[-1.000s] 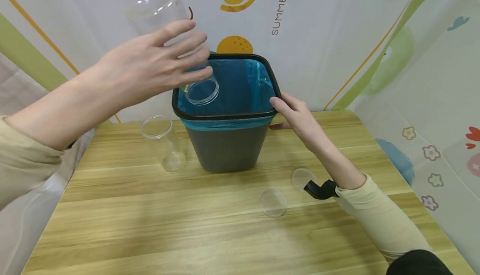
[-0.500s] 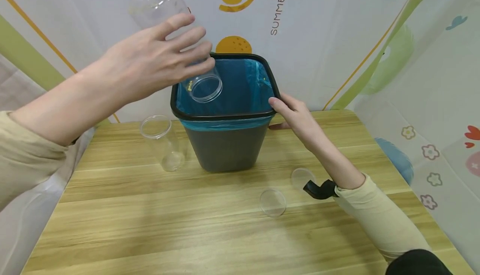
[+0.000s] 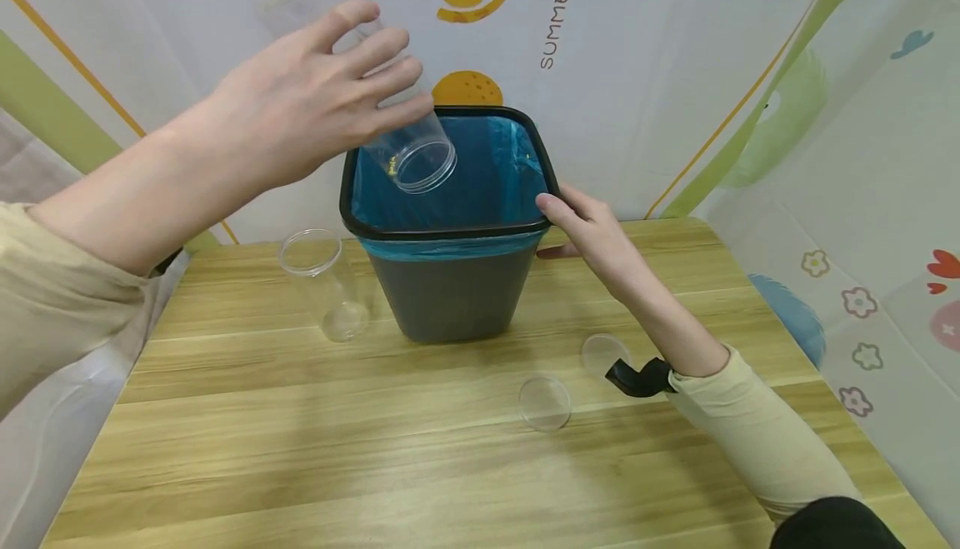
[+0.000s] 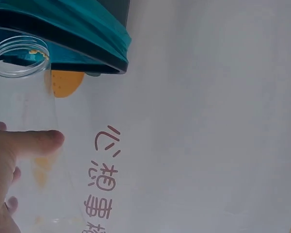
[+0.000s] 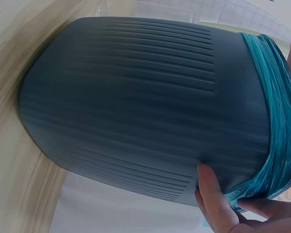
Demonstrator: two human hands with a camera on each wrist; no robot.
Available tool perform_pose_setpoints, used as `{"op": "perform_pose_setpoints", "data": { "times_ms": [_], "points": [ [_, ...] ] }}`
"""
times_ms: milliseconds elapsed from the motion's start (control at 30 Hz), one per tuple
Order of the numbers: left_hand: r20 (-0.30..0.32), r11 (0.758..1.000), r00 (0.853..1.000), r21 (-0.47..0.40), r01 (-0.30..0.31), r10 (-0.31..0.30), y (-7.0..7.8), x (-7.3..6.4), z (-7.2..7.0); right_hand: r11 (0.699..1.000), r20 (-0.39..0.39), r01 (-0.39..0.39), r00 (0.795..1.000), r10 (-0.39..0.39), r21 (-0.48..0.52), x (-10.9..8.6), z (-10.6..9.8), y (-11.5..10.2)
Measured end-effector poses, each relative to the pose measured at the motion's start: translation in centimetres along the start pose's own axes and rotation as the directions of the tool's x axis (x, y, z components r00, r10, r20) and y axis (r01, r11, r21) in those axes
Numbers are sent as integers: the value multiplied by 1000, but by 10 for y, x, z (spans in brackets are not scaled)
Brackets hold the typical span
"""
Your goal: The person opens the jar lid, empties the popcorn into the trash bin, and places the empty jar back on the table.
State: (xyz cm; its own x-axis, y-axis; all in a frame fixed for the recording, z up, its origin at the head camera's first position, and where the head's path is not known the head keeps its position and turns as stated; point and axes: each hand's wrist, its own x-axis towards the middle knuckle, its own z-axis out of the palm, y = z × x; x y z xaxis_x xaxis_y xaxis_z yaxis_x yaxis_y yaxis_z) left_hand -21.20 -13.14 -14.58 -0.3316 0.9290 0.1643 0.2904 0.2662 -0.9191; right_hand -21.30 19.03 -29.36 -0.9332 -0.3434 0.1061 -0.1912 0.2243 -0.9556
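My left hand (image 3: pixel 322 103) grips a clear plastic jar (image 3: pixel 408 145), tilted with its open mouth down over the trash can (image 3: pixel 453 295). Small yellow bits cling inside the jar's mouth, which also shows in the left wrist view, where the thumb lies across the jar (image 4: pixel 26 104). The grey can has a black rim and a blue liner bag (image 3: pixel 480 174). At the can's right rim, my right hand (image 3: pixel 596 237) holds on with the thumb on top and fingers outside. In the right wrist view its fingers touch the can's ribbed side (image 5: pixel 136 107).
A second clear jar (image 3: pixel 322 291) stands without a lid to the left of the can. Two clear round lids (image 3: pixel 545 403) lie on the wooden table (image 3: pixel 337 466) at the front right. A printed white curtain (image 3: pixel 637 74) hangs behind the table.
My left hand has moved slightly up and to the right, carrying the jar's mouth farther over the can. My right hand stays at the rim.
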Motion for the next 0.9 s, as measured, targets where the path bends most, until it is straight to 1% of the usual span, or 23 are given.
{"op": "perform_pose_setpoints", "data": {
  "times_ms": [100, 200, 233, 300, 433, 500, 600, 767, 900],
  "points": [
    [3, 1000, 1000, -13, 15, -15, 0, 1, 0, 1000, 2, 0, 1000, 0, 0, 0, 0, 0],
    [9, 1000, 1000, -3, 8, -8, 0, 3, -1, 1000, 0, 0, 1000, 0, 3, 0, 0, 0],
    [10, 1000, 1000, 11, -4, 4, 0, 4, -1, 1000, -1, 1, 1000, -1, 4, 0, 0, 0],
    [36, 998, 999, 41, -40, 38, 0, 7, -3, 1000, -2, 2, 1000, -2, 7, 0, 0, 0],
    [87, 988, 990, 90, -123, 115, 0, 13, -8, 1000, -3, 4, 1000, -4, 7, 0, 0, 0],
    [106, 983, 985, 104, -149, 138, 0, 15, -10, 1000, -2, 6, 1000, -6, 9, 0, 0, 1],
    [100, 974, 982, 149, -172, 158, 0, 18, -10, 1000, 2, 11, 1000, -11, 10, 1, 0, 1],
    [49, 952, 981, 238, -192, 186, 1, 22, -9, 1000, 8, 19, 1000, -19, 11, 1, 1, 0],
    [45, 941, 976, 260, -216, 212, 1, 27, -9, 1000, 11, 18, 1000, -18, 13, 0, 1, 0]
  ]
}}
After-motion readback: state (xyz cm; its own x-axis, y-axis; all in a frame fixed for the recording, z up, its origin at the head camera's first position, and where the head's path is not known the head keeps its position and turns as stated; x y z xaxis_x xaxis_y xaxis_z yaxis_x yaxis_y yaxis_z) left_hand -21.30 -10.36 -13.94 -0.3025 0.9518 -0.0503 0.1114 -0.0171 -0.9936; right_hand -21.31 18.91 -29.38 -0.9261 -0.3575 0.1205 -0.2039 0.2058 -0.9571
